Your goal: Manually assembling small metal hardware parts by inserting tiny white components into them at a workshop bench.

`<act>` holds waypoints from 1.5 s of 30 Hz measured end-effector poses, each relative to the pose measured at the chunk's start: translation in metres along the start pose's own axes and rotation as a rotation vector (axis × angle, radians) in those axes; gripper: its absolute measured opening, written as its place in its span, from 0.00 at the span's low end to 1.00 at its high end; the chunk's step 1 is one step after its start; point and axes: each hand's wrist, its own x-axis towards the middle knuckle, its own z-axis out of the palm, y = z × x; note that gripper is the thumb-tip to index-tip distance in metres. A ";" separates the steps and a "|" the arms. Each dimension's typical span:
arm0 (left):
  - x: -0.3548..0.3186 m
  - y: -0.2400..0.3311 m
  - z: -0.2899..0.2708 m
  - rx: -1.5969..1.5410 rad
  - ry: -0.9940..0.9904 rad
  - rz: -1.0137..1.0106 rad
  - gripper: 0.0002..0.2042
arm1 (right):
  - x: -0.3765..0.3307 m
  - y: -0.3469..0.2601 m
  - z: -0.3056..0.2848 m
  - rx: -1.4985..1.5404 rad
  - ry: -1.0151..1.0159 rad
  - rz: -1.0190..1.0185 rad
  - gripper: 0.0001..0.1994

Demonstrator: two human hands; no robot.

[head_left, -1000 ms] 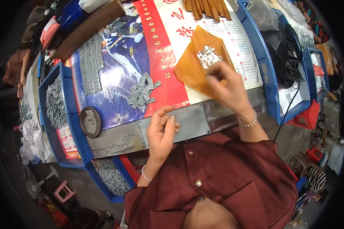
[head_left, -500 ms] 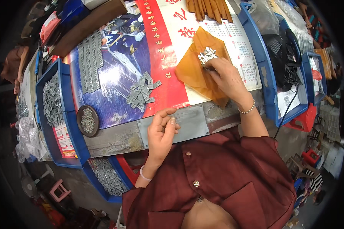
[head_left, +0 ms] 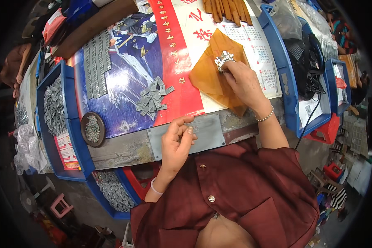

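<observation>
Nearest the body, the left hand [head_left: 175, 144] is held over the front edge of the bench, above a grey metal plate [head_left: 204, 133] fixed there; its fingers are curled with fingertips drawn together, but whether a small part is pinched between them cannot be told. Just beyond, a loose heap of small grey metal pieces [head_left: 152, 99] lies on the printed blue and red poster [head_left: 124, 82] that covers the worktop. To the left of the heap, at the bench edge, a round dark dish [head_left: 92, 129] is filled with tiny metal bits, and a blue bin [head_left: 66, 124] beside it is stocked with more grey parts.

Further out on the right, the right hand [head_left: 242, 82] is laid on a translucent amber sheet [head_left: 208, 76], its fingertips closed on a cluster of small silvery parts [head_left: 223, 60] lying on the upper part of that sheet (how many parts are actually gripped is not clear). Rows of grey strips [head_left: 96, 62] are arranged at the far left of the poster, and a bundle of orange-brown sticks [head_left: 227, 10] is seen at the far edge.
</observation>
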 end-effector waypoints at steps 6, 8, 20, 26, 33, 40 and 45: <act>0.002 0.003 0.004 -0.005 -0.037 -0.019 0.10 | -0.003 0.004 -0.001 0.039 0.050 0.058 0.07; 0.004 0.007 0.006 0.002 -0.040 -0.034 0.10 | -0.007 -0.005 -0.003 0.163 0.115 0.099 0.06; 0.039 0.014 -0.001 -0.845 -0.362 -0.435 0.11 | -0.025 -0.068 -0.012 0.588 0.098 -0.235 0.14; 0.036 0.009 -0.006 -0.958 -0.450 -0.435 0.08 | -0.022 -0.069 -0.010 0.621 -0.009 -0.407 0.15; 0.022 0.024 0.003 -0.449 -0.109 -0.214 0.06 | -0.029 -0.075 -0.007 0.957 -0.132 0.109 0.09; 0.013 0.020 0.003 -0.099 -0.030 0.001 0.06 | -0.029 -0.082 0.000 1.210 -0.306 0.387 0.10; 0.010 0.017 0.000 -0.001 -0.040 0.025 0.08 | -0.030 -0.086 -0.001 1.219 -0.297 0.401 0.09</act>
